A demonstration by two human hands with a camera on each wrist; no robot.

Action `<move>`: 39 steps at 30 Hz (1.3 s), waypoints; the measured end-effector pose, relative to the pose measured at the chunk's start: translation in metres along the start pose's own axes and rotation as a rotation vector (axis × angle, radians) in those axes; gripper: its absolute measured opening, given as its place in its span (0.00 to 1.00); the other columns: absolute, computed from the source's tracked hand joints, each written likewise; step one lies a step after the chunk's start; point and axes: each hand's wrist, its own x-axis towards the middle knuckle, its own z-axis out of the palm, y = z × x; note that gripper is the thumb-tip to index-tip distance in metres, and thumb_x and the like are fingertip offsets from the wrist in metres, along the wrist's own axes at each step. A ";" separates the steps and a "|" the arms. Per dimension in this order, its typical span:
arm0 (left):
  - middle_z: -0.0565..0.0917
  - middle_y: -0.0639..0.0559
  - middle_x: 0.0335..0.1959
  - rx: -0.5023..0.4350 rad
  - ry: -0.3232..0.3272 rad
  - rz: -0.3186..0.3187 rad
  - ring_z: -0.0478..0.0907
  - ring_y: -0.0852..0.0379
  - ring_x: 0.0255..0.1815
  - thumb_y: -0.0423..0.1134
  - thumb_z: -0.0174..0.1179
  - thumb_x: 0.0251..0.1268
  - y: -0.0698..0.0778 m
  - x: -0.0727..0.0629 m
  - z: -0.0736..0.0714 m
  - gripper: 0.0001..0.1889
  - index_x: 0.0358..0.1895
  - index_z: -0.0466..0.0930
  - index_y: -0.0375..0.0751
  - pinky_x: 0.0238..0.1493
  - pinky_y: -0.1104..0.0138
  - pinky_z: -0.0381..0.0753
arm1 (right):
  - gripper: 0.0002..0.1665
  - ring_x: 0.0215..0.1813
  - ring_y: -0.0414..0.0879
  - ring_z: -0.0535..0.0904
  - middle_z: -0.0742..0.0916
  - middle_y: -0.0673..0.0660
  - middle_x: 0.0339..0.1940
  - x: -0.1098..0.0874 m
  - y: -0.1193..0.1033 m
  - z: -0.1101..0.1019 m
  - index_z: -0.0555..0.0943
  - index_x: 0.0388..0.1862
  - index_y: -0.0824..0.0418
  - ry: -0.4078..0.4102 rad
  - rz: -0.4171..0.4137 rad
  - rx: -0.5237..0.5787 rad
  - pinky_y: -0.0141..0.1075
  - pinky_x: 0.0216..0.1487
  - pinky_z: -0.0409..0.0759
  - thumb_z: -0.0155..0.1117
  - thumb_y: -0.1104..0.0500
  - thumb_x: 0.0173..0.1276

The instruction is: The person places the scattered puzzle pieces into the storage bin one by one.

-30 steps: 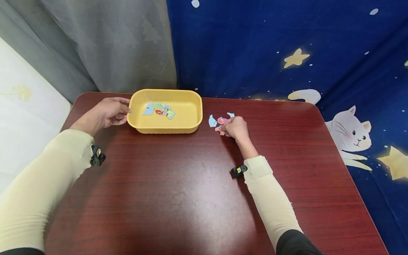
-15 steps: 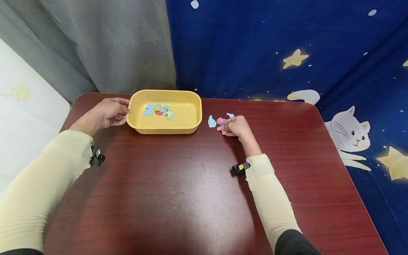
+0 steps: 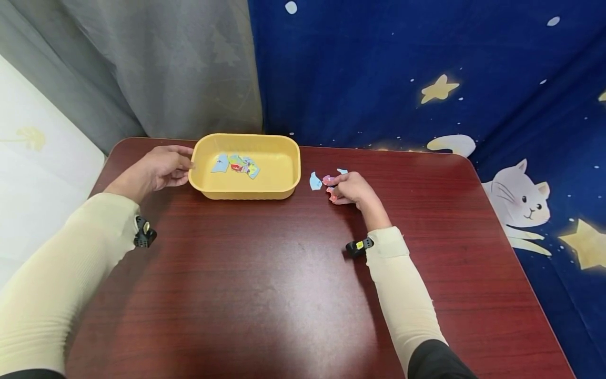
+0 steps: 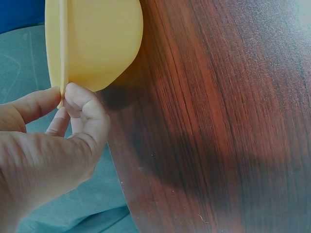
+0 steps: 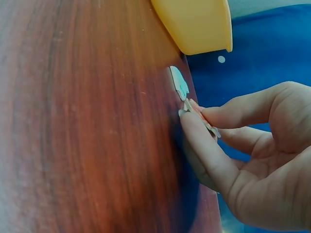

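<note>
My left hand (image 3: 163,166) pinches the left end rim of a yellow plastic basin (image 3: 279,166); the left wrist view shows thumb and fingers on either side of the rim (image 4: 64,43). Several flat, printed puzzle pieces (image 3: 243,164) lie inside it, toward the left. To the right of the basin, my right hand (image 3: 355,189) holds a red-orange puzzle piece (image 3: 332,196) between thumb and fingers, tilted on edge in the right wrist view. Just past the fingertips lie a pinkish-purple piece (image 3: 327,180) and a light-blue piece (image 3: 315,181). Another light-blue piece (image 3: 342,171) shows behind the hand.
The dark red-brown wooden table (image 3: 265,273) stretches in front of the basin and pieces. Its far edge runs close behind them, against a grey curtain (image 3: 189,68) and a blue starry curtain (image 3: 355,68). A white panel (image 3: 38,158) stands at the left.
My right hand has shifted slightly right with its fingers spread more, and the red-orange piece has moved a little right and tilted up with it. The left hand and basin stay put.
</note>
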 end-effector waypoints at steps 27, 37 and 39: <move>0.78 0.57 0.24 -0.008 0.006 -0.005 0.76 0.63 0.22 0.31 0.52 0.70 0.000 0.001 -0.001 0.21 0.64 0.63 0.43 0.31 0.71 0.81 | 0.21 0.25 0.43 0.83 0.84 0.58 0.29 0.009 -0.036 -0.007 0.78 0.55 0.72 0.108 -0.076 0.166 0.37 0.36 0.86 0.59 0.73 0.61; 0.78 0.57 0.23 -0.004 0.006 0.001 0.76 0.63 0.22 0.30 0.51 0.70 0.001 0.001 0.000 0.21 0.64 0.63 0.43 0.32 0.71 0.81 | 0.20 0.22 0.42 0.83 0.85 0.55 0.25 0.013 -0.053 -0.010 0.78 0.54 0.74 0.149 -0.094 0.231 0.32 0.29 0.84 0.65 0.72 0.62; 0.78 0.58 0.23 -0.004 0.008 0.003 0.76 0.63 0.22 0.30 0.51 0.70 0.000 0.001 0.000 0.21 0.63 0.63 0.43 0.32 0.71 0.81 | 0.19 0.22 0.42 0.83 0.85 0.55 0.25 0.013 -0.056 -0.010 0.79 0.52 0.74 0.159 -0.098 0.243 0.31 0.28 0.84 0.65 0.72 0.62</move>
